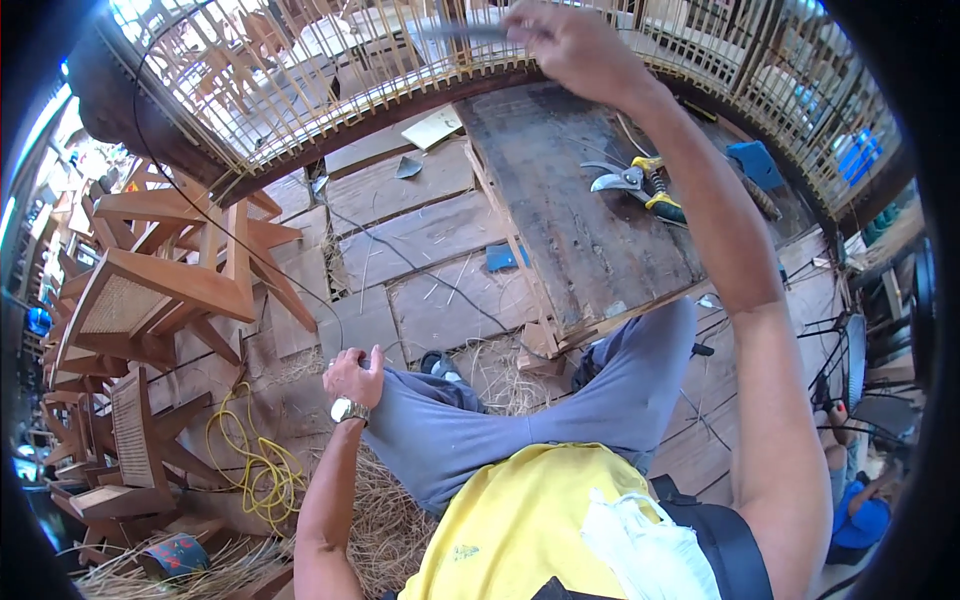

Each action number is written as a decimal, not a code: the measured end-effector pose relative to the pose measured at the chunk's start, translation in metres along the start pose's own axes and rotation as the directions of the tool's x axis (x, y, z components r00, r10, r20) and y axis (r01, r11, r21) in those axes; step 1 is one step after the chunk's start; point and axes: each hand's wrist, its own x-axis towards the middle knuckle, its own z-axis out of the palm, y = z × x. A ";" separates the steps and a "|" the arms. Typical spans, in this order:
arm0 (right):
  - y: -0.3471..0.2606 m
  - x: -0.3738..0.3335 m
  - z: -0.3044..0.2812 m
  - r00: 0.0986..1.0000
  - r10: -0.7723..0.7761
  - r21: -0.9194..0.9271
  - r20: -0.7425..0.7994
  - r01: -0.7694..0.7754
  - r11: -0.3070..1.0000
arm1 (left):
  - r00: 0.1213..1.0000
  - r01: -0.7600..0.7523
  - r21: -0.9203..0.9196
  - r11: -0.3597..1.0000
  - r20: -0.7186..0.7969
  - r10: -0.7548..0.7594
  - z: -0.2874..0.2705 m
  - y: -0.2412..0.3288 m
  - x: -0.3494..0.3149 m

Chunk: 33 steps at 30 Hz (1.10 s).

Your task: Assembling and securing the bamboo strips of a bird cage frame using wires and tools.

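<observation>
Right hand [578,50]: closed around the right end of a blurred grey blade-like tool [470,33], at the slim upright cane strips [300,70]; tool points left, long axis roughly level, presumably so its length meets them crosswise. Left hand [352,378]: seemingly empty, fingers loosely bent, thumb apart, on the knee [405,400], probably for support. Pruning shears [625,180]: on the wooden bench [545,190], likely for easy reach.
</observation>
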 end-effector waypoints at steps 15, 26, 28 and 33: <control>0.038 -0.010 -0.036 0.989 0.067 -0.106 0.135 -0.052 0.993 | 1.000 -0.005 0.033 0.999 -0.013 0.006 0.002 -0.002 0.001; 0.081 -0.030 -0.056 0.933 0.356 -0.089 -0.062 -0.360 0.929 | 0.998 -0.023 0.009 1.000 -0.055 0.023 0.012 -0.007 0.002; 0.085 -0.034 -0.059 0.989 0.148 -0.162 0.002 -0.146 0.976 | 1.000 0.000 0.029 1.000 -0.006 0.000 0.013 -0.010 0.005; 0.107 -0.044 -0.072 0.981 0.187 -0.159 -0.054 -0.193 0.968 | 0.996 -0.002 -0.716 0.698 -0.065 -0.063 -0.023 0.028 0.041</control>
